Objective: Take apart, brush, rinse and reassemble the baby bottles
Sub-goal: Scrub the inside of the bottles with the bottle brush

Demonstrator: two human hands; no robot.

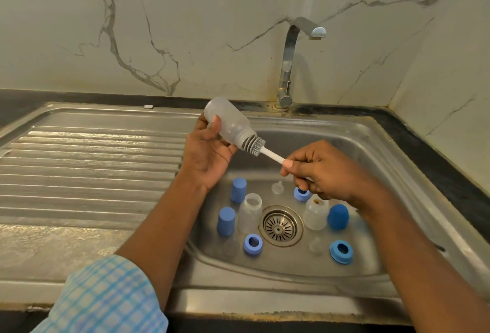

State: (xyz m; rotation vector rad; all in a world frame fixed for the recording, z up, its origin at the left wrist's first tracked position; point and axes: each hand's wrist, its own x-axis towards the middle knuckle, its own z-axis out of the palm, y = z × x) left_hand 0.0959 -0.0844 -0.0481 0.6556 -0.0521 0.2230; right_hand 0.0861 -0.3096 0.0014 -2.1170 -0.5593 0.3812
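**Brush head at the bottle's mouth**

The left hand [209,152] holds a clear bottle [230,123] above the far left of the sink [371,144]. The bottle is tilted, its threaded mouth pointing down to the right. The thumb presses on the bottle's side and the fingers curl behind it. The right hand [326,171] pinches the white handle of the brush [256,144] between thumb and curled fingers, and the grey head sits half inside the mouth.

The bottle looks light, stiff and thin-walled, and probably slick once wet. A wrap round mid-body, clear of the threads, seems the safest hold. The knobbed brush head looks soft and should flex going in.

Two more bottles [249,212], blue caps [226,221], rings [253,244] and clear teats [277,187] lie around the drain.
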